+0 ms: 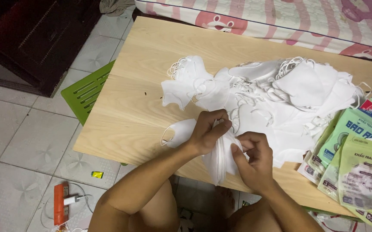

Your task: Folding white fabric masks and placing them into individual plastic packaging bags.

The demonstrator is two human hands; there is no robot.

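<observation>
My left hand (207, 131) and my right hand (252, 159) both grip a small stack of folded white face masks (218, 161), held upright over the near edge of a light wooden table (126, 107). A single white mask (178, 132) lies flat just left of my left hand. Behind my hands spreads a big loose pile of white masks with ear loops (276, 94), reaching across the middle and right of the table.
Several green and white printed packets (358, 172) are stacked at the table's right near corner. A green slotted plastic piece (85, 92) lies on the tiled floor under the left edge. An orange power strip (60, 202) lies on the floor. A pink-patterned mattress (280, 17) borders the far side.
</observation>
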